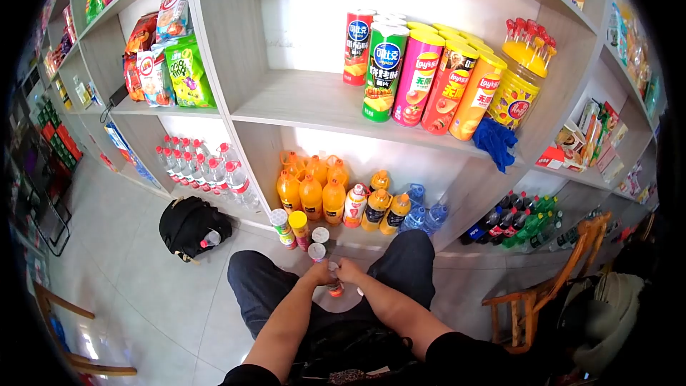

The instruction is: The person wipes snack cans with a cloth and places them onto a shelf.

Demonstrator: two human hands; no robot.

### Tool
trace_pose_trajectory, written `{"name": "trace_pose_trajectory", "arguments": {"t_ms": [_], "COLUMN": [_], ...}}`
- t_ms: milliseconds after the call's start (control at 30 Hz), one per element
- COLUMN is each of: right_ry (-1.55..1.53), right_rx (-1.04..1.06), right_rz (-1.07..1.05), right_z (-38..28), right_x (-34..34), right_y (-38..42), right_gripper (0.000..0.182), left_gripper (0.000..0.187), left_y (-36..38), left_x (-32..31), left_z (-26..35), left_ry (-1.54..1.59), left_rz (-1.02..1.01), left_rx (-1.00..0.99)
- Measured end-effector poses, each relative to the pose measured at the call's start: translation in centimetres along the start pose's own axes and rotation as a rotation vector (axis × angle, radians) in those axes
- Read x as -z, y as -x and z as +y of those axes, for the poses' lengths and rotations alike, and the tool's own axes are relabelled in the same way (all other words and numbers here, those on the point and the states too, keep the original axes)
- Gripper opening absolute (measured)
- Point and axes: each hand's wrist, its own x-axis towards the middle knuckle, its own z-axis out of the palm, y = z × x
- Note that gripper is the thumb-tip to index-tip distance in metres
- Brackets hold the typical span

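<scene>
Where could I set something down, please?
Free: the middle shelf left of the red can; floor between backpack and left wooden frame. Crowded: that shelf's right end, by the jar; floor around the standing cans beyond the left hand.

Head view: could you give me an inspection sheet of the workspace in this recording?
Surface: grey tiled floor in front of the shelving.
Job's things: a canister between the person's knees; four standing canisters on the floor just beyond.
Clutter: black backpack on the floor to the left; crumpled blue material over a shelf edge.
Hands: left hand and right hand both grip the held canister.
Cables: one thin dark strip by the left shelf, possibly a cord; cannot tell.
Surroundings: shelves of snacks and orange drink bottles; wooden chair at right.
</scene>
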Motion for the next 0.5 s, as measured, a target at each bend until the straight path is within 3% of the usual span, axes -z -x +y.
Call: {"name": "trace_pose_trajectory", "arguments": {"t_ms": [167,267,333,367,433,500], "right_ry": [0.017,0.018,-0.019,-0.024,-0.039,0.023], "right_rx": [0.097,0.159,0.138,0.125,0.105,0.069], "right_rz": [0.031,-0.037,-0.086,-0.132,-0.217,-0.146], "right_z": [0.2,2.6,2.9,2.9,3.4,3.8], "right_x": [-0.4,-2.3,-2.6,-2.6,-2.8,-3.5], "right_y": [0.1,-1.4,-1.0,-1.0,-1.6,-1.9], "right_gripper": [0.028,0.022,0.015,0.017,0.022,0.026], "left_gripper": [0.084,0.079,0.078,0.079,0.079,0.078], "left_y": [-0.3,0.5,0.4,-1.1,0.3,0.8], "left_x": [-0.9,-1.0,-0.2,-3.5,-1.6,-1.1], "left_z": [-0.5,-0.4,0.3,-3.0,-0.6,0.3], "left_ry": [-0.001,-0.131,-0.15,-0.151,-0.128,-0.14], "left_rz": [0.092,0.008,-0.165,0.037,-0.047,-0.048], "left_rx": [0.041,0.121,0.182,0.11,0.24,0.287]}}
